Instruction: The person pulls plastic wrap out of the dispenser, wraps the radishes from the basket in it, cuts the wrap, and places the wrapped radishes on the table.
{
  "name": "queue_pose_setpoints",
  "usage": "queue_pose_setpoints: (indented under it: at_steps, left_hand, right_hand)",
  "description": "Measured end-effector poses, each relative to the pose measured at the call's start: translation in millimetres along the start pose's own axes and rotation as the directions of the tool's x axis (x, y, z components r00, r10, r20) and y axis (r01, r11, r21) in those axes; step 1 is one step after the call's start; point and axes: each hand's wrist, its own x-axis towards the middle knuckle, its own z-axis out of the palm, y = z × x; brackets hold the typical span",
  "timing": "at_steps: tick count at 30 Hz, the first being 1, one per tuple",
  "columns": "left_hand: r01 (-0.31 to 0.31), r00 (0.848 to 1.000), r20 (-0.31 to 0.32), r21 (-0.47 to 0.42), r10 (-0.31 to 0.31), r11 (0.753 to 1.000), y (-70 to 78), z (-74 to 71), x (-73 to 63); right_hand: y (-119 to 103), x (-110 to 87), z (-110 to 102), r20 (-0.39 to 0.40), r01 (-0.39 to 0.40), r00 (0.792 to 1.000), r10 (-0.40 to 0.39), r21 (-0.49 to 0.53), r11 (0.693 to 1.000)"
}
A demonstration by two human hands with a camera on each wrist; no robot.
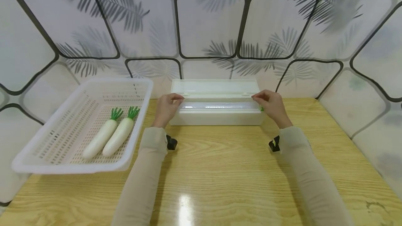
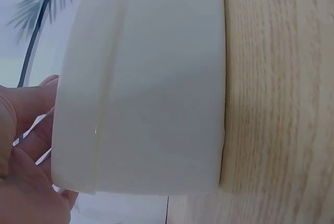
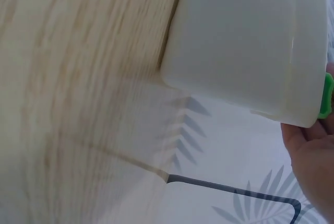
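A white cling film dispenser [image 1: 216, 118] stands on the table with its lid [image 1: 215, 86] raised at the back. The roll of clear cling film [image 1: 216, 106] shows as a shiny strip inside. At the left end, my left hand [image 1: 166, 109] pinches the film's edge between thumb and fingertips. My right hand [image 1: 272, 105] does likewise at the right end, beside a small green piece [image 3: 326, 96]. In both wrist views the dispenser's white body [image 2: 156, 98] hides part of the fingers, and the film itself is out of sight there.
To the left, a white perforated plastic basket [image 1: 23, 165] holds two white radishes [image 1: 108, 137] with green tops. Patterned cloth [image 1: 210, 23] rises behind the wooden table [image 1: 220, 170] and along its sides. Dark wrist cameras [image 1: 171, 143] sit at both cuffs.
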Motion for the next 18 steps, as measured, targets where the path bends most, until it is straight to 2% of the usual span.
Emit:
queue_pose_setpoints:
  at_steps: [2, 7, 12, 18]
  left_hand:
    - [0.029, 1.000, 0.009, -0.044, -0.029, 0.999, 1.4, -0.7, -1.4]
    - [0.058, 0.998, 0.013, -0.150, -0.057, 0.987, 3.9, 0.4, -1.3]
    - [0.049, 0.999, -0.004, -0.201, -0.051, 0.978, 6.3, 0.3, 0.4]
    - [0.026, 0.999, -0.021, -0.251, -0.032, 0.968, 9.8, -1.5, 1.4]
  right_hand:
    - [0.7, 0.0, 2.0, 0.003, 0.014, 1.000, -0.014, 0.046, 0.999]
    - [3.5, -0.9, 5.4, -0.020, 0.064, 0.998, -0.062, 0.133, 0.989]
    - [1.9, -0.8, 6.4, -0.054, 0.111, 0.993, -0.102, 0.181, 0.977]
    - [-3.6, -0.3, 3.5, -0.046, 0.086, 0.996, -0.077, 0.243, 0.966]
